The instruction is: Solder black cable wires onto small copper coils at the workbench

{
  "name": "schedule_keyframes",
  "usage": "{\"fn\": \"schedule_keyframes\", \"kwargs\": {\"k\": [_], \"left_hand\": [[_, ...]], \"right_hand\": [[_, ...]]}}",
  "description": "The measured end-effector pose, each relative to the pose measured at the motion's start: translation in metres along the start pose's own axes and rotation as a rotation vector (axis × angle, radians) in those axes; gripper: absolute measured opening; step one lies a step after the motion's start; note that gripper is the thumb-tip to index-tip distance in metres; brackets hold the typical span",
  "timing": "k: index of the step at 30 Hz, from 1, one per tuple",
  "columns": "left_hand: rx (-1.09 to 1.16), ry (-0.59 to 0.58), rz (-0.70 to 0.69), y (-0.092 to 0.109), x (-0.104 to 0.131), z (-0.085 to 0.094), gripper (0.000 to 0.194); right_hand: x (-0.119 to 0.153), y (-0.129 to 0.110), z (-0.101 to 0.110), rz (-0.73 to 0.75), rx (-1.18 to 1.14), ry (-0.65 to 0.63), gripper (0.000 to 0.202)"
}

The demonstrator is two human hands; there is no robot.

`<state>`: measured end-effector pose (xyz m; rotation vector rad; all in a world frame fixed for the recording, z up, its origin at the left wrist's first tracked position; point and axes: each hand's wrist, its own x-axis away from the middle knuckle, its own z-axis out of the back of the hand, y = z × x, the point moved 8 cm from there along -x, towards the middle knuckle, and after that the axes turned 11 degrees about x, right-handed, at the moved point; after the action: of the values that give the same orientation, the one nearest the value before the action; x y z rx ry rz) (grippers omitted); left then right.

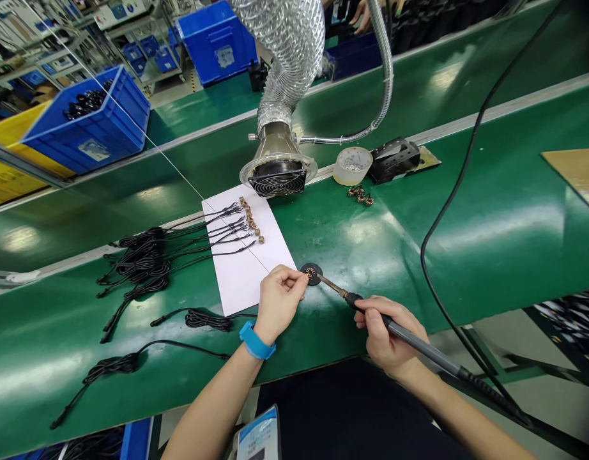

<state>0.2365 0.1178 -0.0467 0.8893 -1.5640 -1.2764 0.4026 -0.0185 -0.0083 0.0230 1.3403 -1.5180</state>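
Far left: blue bin (119, 124), white label too small to read. Black cables (148, 259) bunched along the far edge of the green bench (371, 271). Left hand (281, 297) pinches a thin wire (177, 169). Right at its fingertips, between bench's far and near edges: ring coil (311, 272), coppery turns, dark core, on black disc (318, 282). Right hand (393, 332) wraps soldering iron (421, 345), tip beside coil.

No legible text, blurred white labels (94, 150) on blue bins (126, 128), unreadable lettering (7, 183) on yellow bin (23, 177), blurred badge (260, 437)
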Motion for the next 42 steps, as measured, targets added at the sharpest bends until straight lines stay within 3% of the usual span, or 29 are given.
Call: {"fn": "schedule_keyframes", "kwargs": {"k": [10,19,24,27,32,36,42], "left_hand": [[0.019,0.013,0.044,-0.001,-0.001,0.000,0.022],[0.015,0.013,0.081,-0.003,-0.002,0.000,0.025],[0.070,-0.045,0.133,-0.004,-0.005,0.000,0.030],[-0.023,-0.100,0.162,-0.002,-0.007,-0.002,0.027],[-0.343,-0.154,-0.042,0.020,-0.014,-0.007,0.013],[-0.535,-0.203,-0.132,0.024,-0.016,-0.014,0.021],[-0.510,-0.254,-0.146,0.018,-0.021,-0.013,0.018]], "right_hand": [[0.001,0.010,-0.007,-0.109,-0.018,-0.047,0.019],[-0.010,0.005,-0.021,-0.113,0.004,-0.131,0.025],[-0.019,0.004,-0.043,-0.047,0.058,-0.252,0.036],[-0.020,0.009,-0.060,-0.040,0.099,-0.340,0.046],[-0.019,0.012,-0.080,-0.046,0.081,-0.439,0.053],[-0.019,0.011,-0.083,-0.031,0.060,-0.462,0.055],[-0.016,0.016,-0.085,-0.036,0.052,-0.463,0.055]]}}
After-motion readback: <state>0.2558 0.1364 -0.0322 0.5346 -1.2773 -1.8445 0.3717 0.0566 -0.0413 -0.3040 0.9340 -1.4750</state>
